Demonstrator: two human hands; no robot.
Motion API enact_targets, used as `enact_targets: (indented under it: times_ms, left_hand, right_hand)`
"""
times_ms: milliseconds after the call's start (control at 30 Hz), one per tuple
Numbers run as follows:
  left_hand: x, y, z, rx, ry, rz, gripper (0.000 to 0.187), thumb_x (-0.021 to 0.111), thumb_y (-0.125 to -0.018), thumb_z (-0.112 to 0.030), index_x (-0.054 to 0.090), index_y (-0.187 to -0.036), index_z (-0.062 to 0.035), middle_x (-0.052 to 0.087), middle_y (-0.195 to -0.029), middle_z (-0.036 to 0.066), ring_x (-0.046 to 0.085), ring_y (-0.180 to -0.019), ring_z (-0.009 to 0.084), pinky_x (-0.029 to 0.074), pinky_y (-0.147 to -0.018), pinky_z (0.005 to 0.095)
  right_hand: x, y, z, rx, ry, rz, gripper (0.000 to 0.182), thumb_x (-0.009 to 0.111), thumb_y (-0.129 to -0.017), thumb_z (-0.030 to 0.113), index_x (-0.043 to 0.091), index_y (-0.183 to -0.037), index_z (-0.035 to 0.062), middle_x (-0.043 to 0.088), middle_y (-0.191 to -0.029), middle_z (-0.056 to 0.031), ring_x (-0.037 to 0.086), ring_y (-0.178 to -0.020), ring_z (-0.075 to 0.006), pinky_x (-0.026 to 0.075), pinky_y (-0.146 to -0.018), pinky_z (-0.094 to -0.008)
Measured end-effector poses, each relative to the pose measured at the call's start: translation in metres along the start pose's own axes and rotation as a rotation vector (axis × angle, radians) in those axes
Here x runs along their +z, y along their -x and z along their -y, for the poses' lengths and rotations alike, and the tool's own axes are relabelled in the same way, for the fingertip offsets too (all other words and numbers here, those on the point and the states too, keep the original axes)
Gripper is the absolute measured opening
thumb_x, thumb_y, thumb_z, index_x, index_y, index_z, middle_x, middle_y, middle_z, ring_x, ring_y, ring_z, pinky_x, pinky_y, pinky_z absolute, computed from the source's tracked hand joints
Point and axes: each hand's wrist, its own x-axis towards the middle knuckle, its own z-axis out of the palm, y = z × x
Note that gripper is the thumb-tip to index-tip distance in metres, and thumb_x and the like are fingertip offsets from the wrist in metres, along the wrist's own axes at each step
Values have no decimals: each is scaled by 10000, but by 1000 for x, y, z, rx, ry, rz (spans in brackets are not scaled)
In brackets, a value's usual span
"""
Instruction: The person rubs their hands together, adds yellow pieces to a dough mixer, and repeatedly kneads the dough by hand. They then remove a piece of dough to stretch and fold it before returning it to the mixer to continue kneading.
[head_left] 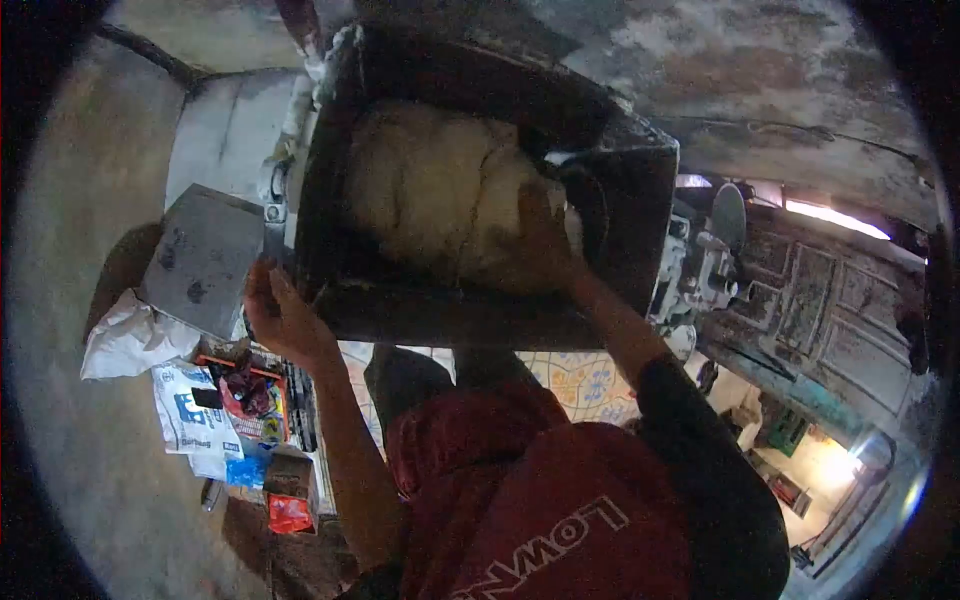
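Note:
A big, pale mass of dough (440, 195) fills much of a dark, deep machine trough (450, 318). My right hand (540, 245) reaches over the near wall and lies on the dough's right part, its fingers stretched along the surface. At the trough's left end, my left hand (280, 310) is raised beside a grey flat-sided box (205, 260), its fingers loosely bent and apart. Whether those fingertips touch the box edge or the metal fitting (275, 195) above them is hard to make out. The dough's underside is hidden in the trough.
Machine parts with a round disc (728, 215) stick out at the trough's right end. On the left are a white sack (140, 338), a printed bag (195, 415) and a red packet (290, 514). Patterned floor tiles (580, 385) show below the trough. Worn wooden panels (800, 290) stand at right.

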Motion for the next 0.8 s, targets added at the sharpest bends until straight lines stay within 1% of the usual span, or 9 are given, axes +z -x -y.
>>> enact_targets:
  times_ms: [167,233,300,400,500,600,667,733,800]
  left_hand:
    - [3,3,-13,34,-90,8,251,530,-913,-72,566,-1119,66,624,-1069,157,605,-961,215,494,-836,308]
    - [1,3,-4,47,-47,2,257,532,-914,-82,567,-1122,64,625,-1065,157,606,-953,216,494,-834,312]
    - [1,1,-1,59,-102,-3,258,535,-914,-87,569,-1122,61,627,-1059,156,607,-944,216,495,-832,315]
    - [3,3,-5,5,-20,-16,257,538,-914,-90,573,-1121,58,626,-1059,153,606,-939,213,497,-822,317]
    - [0,3,-6,67,-136,-1,252,535,-913,-72,570,-1127,57,626,-1063,152,603,-947,215,497,-820,317]
    - [2,3,-2,15,-66,-26,256,540,-908,-64,568,-1132,57,624,-1065,153,600,-952,216,491,-829,320]
    - [1,0,8,-24,51,-20,252,544,-904,-55,569,-1128,58,624,-1066,153,597,-954,214,486,-839,320]
    - [0,-1,10,-15,46,-21,250,547,-902,-51,569,-1126,59,623,-1066,152,594,-959,213,480,-849,321]
    - [-1,0,3,38,-83,-16,250,548,-901,-51,570,-1125,58,621,-1066,151,592,-967,214,475,-860,323]
  right_hand:
    - [-58,49,-41,-274,-110,322,616,520,-892,456,408,-1328,36,416,-1361,-216,403,-1272,-358,380,-1001,-483]
    - [-130,46,-35,85,-284,406,479,535,-888,431,542,-1199,66,601,-1137,-189,582,-1066,-342,482,-878,-440]
    - [-112,58,-73,150,-393,19,373,541,-895,381,610,-1086,68,662,-943,-157,638,-879,-342,511,-809,-409]
    - [-138,53,-80,306,-321,55,321,544,-902,334,621,-1060,65,657,-923,-160,634,-844,-349,511,-806,-415]
    - [-135,53,-81,312,-443,158,304,542,-905,293,597,-1105,70,636,-1034,-146,614,-927,-328,514,-775,-425]
    - [-80,49,-85,51,-139,-67,276,537,-898,222,592,-1134,90,603,-1150,-149,592,-1023,-305,459,-884,-411]
    - [-66,34,-54,121,-270,-43,424,517,-906,235,466,-1306,104,445,-1346,-187,488,-1178,-332,392,-992,-420]
    - [-41,17,-29,54,-143,267,564,487,-919,323,318,-1409,101,259,-1463,-201,338,-1306,-368,292,-1067,-485]
    - [5,22,-15,-97,-23,113,595,470,-920,371,300,-1416,89,195,-1485,-208,287,-1334,-382,266,-1064,-536]
